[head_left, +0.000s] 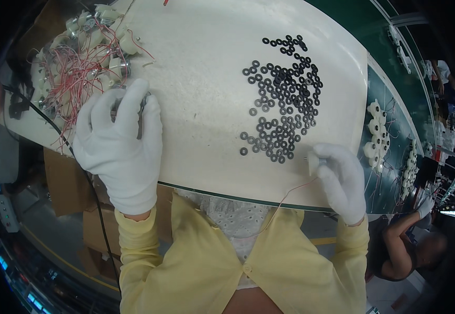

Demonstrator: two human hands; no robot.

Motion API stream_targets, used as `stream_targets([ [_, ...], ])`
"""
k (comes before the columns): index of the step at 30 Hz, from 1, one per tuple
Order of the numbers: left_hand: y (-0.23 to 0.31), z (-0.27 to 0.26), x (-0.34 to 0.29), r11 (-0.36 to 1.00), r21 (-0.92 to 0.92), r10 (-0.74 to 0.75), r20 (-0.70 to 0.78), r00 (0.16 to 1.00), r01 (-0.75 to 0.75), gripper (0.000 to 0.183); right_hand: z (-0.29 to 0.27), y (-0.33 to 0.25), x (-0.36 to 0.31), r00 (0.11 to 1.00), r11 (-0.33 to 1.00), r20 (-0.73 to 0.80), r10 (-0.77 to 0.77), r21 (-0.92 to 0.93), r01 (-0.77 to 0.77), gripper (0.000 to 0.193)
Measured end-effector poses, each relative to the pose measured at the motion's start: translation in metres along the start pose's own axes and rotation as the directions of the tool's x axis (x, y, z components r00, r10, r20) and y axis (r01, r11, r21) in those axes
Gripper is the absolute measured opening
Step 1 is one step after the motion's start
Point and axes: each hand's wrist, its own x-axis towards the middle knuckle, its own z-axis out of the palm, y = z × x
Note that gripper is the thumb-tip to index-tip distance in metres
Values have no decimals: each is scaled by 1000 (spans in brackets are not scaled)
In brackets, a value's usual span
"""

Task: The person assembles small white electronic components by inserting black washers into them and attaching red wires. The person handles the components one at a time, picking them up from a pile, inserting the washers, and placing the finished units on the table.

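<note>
My left hand point(120, 136), in a white glove, is at the near right side of a heap of small motors point(88, 57) with cream housings and tangled red and white wires. Its fingers are bent around a silvery part, apparently a motor, mostly hidden; a bit shows between thumb and forefinger. At the table's right, my gloved right hand point(343, 178) is closed on a small cream motor point(312, 163), its thin shaft pointing left. A red and white wire point(290, 193) hangs from this motor over the table edge. Many black rubber rings point(285, 89) lie loose beyond the right hand.
The white table point(196, 110) ends in a dark green front edge. A black cable point(88, 178) crosses its left side. Cardboard boxes point(70, 183) stand below. On a green surface at right lie rows of cream motors point(378, 138); a co-worker point(410, 246) sits beyond.
</note>
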Motion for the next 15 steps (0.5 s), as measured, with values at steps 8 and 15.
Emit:
stream_targets([
  [8, 7, -4, -5, 988, -152, 27, -19, 999, -30, 34, 1, -23, 24, 918, 719, 259, -300, -571, 397, 38],
  [15, 16, 0, -25, 969, -212, 105, -93, 990, -123, 37, 9, -38, 21, 902, 503, 247, -354, -763, 406, 42],
])
